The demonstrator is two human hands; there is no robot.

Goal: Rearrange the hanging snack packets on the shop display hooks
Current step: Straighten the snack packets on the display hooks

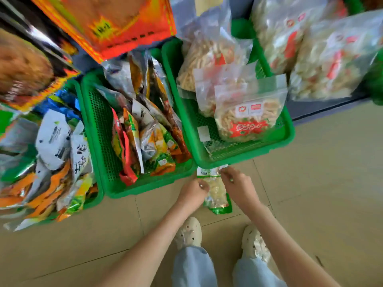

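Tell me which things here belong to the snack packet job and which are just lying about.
Job: snack packet, pinched by left hand and right hand; loose packets in middle basket, probably.
Lying about: large clear bags, right basket.

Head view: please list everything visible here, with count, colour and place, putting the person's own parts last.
Baskets: at least three, green, in a row on the floor.
Foil packets: many, mixed colours, middle basket.
White and orange packets: many, left basket.
Clear bags: several, pale snacks with red labels, right basket.
Large bags: several, clear, top right.
Orange pack: one, top centre.
Floor: beige tiles.
Held packet: one, clear with green trim, in front of the right basket.
Shoes: two, cream, bottom.
Left hand: pinches the packet's left edge.
Right hand: pinches its top corner.
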